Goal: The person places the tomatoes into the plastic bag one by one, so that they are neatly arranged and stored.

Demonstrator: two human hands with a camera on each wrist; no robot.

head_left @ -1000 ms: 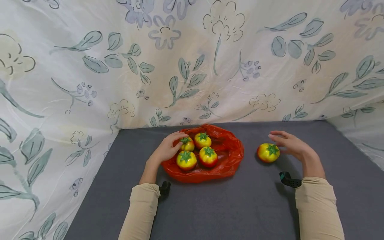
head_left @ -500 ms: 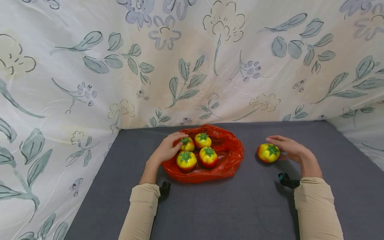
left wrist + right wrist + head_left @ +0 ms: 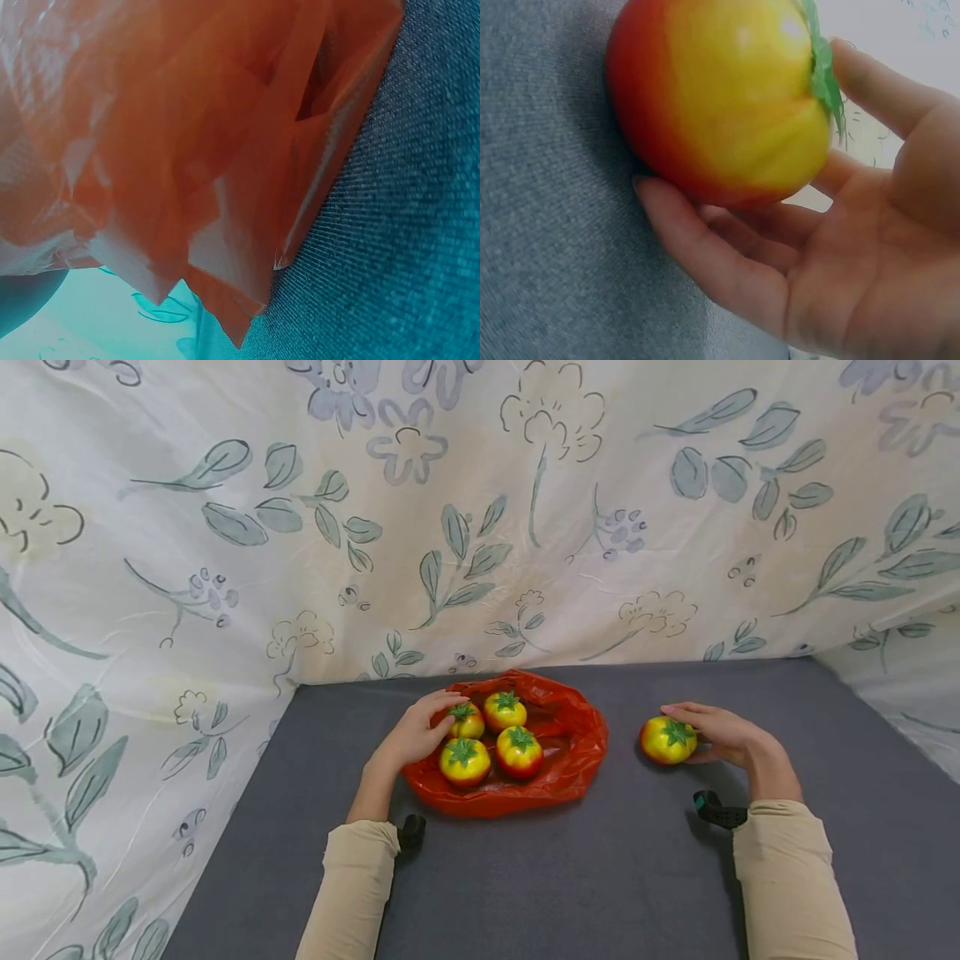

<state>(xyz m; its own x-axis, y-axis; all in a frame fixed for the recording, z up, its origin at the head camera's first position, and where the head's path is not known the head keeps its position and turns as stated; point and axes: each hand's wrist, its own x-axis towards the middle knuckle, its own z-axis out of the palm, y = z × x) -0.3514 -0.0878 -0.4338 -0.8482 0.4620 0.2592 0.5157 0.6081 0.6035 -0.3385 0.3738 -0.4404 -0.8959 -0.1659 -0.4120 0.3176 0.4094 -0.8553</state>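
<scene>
My left hand (image 3: 416, 731) lies over the left rim of a red plastic bag (image 3: 573, 777), its fingertips beside the upper left toy tomato (image 3: 468, 723). Whether it pinches the rim is hidden; in the left wrist view the bag's creased plastic (image 3: 172, 150) fills most of the picture. Several yellow and red tomatoes with green leaf tops sit inside the bag. Right of it, another toy tomato (image 3: 664, 743) stands on the table. My right hand (image 3: 727, 735) curls round this tomato (image 3: 727, 105) from the right, one finger at its leaves and others along its lower side.
The dark grey tabletop (image 3: 555, 877) runs up to a pale flowered cloth (image 3: 465, 610) hanging behind it and down the left side. A dark band with a small device (image 3: 718, 810) sits at my right wrist, another (image 3: 412, 832) at the left.
My right hand has moved left and down onto the lone tomato, its fingers closing in round it. The left hand and the bag look the same. The head view has shifted slightly.
</scene>
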